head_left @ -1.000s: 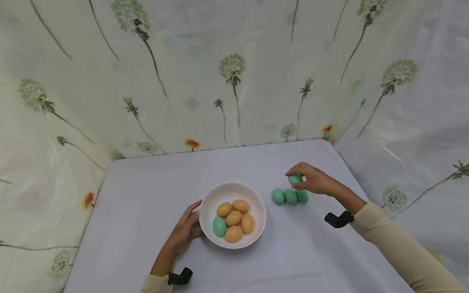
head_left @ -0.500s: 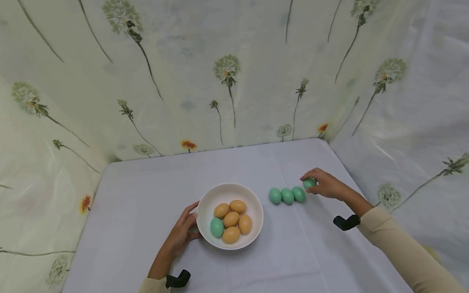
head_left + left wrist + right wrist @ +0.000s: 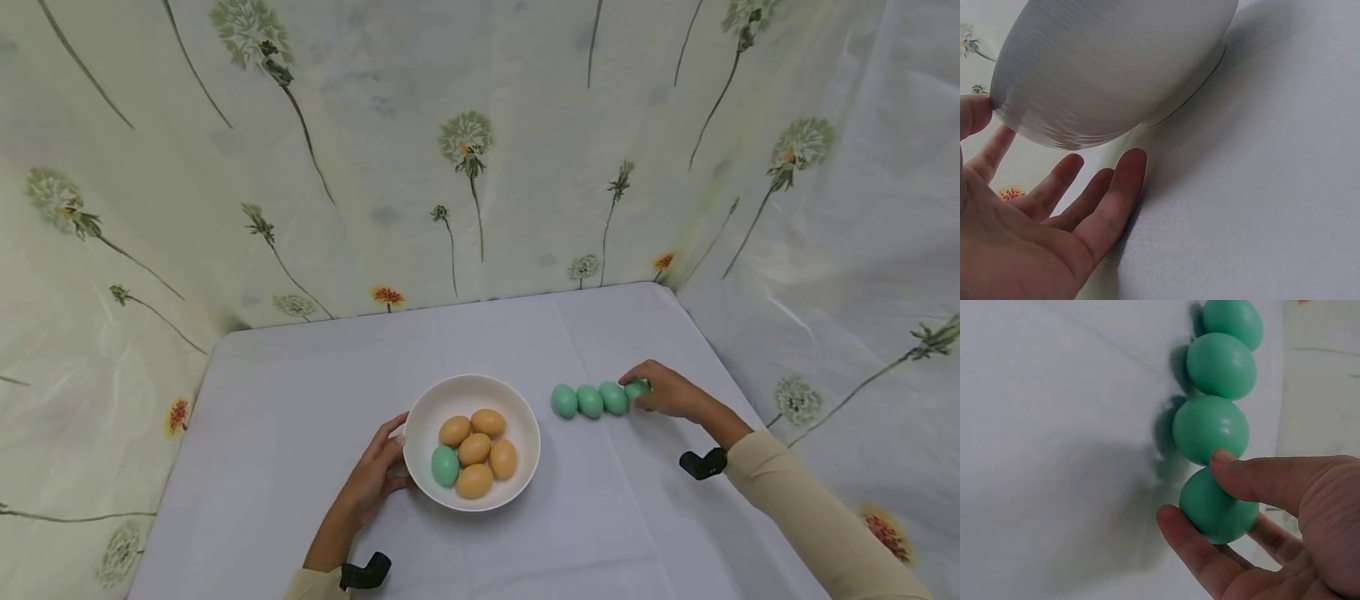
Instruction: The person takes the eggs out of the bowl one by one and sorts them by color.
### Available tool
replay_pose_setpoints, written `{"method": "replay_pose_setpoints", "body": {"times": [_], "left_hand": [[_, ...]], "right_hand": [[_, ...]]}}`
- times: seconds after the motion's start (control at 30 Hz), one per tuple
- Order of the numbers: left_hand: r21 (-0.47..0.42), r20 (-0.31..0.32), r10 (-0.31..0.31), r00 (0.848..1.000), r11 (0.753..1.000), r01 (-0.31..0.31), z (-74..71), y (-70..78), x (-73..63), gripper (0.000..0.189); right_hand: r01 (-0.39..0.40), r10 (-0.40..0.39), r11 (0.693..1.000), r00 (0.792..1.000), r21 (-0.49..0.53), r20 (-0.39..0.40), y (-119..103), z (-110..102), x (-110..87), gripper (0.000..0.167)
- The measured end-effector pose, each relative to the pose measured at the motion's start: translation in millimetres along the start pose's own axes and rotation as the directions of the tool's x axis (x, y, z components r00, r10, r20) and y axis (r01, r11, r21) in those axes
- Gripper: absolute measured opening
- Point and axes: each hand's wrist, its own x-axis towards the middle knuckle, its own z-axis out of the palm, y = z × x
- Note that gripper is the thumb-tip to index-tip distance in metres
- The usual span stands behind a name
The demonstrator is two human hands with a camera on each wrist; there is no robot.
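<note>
A white bowl (image 3: 528, 479) holds several orange eggs (image 3: 474, 448) and one green egg (image 3: 445, 467). My left hand (image 3: 375, 471) holds the bowl's left edge; in the left wrist view the thumb and one finger (image 3: 1000, 147) meet the rim while the other fingers spread below, apart from the wall. To the right of the bowl, a row of three green eggs (image 3: 590, 402) lies on the cloth. At the row's right end my right hand (image 3: 671, 393) pinches another green egg (image 3: 1210, 509) between thumb and fingers, right against its neighbour.
A white cloth (image 3: 337, 358) covers the table. Flower-printed sheets (image 3: 375, 167) hang behind it and along both sides. A dark camera (image 3: 366, 572) sits on the left wrist and another dark camera (image 3: 703, 463) on the right.
My right hand has carried its green egg rightward from above the row, then lowered it to the row's right end. The left hand stays at the bowl. The head view shifted slightly.
</note>
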Motion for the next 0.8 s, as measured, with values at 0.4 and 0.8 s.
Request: {"method": "replay_pose_setpoints", "body": {"times": [0.4,0.8], "left_hand": [[0.007,-0.003,-0.002,1.0,1.0,0.002,0.5,0.4,-0.6,0.053],[0.005,-0.004,0.0,1.0,1.0,0.0,0.0,-3.1,-0.6,0.053]], "right_hand": [[0.049,-0.05,0.996,0.999,-0.078,-0.015,12,10,5.9,0.04],[0.076,-0.079,0.991,0.996,-0.11,-0.027,16,16,7.7,0.042]]}}
